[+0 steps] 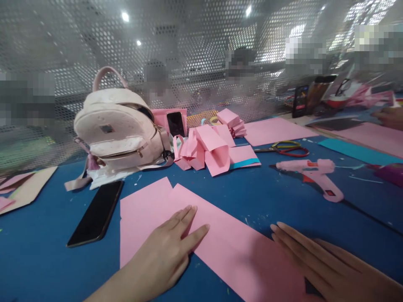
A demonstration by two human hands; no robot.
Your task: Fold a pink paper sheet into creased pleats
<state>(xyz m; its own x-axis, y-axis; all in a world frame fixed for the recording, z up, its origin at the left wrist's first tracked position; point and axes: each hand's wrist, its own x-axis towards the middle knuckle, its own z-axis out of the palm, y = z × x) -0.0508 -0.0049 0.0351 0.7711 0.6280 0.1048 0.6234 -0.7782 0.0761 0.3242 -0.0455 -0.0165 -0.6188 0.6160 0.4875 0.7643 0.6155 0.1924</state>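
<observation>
A long strip of pink paper (pixel 233 239) lies slantwise on the blue table, overlapping a second pink sheet (pixel 141 214) on its left. My left hand (pixel 173 243) rests flat on the strip's upper part, its fingers apart from the thumb. At the strip's right edge is my right hand (pixel 317 260), fingers stretched out straight and side by side, palm turned inward. The hand partly covers the strip's lower right end. Whether a fold runs along the strip I cannot tell.
A pink glue gun (pixel 315 170) and scissors (pixel 289 149) lie to the right. Folded pink paper pieces (pixel 208 144) stand behind, beside a white backpack (pixel 119 130). A black phone (pixel 97 214) lies left. Another person's hand (pixel 390 116) shows at far right.
</observation>
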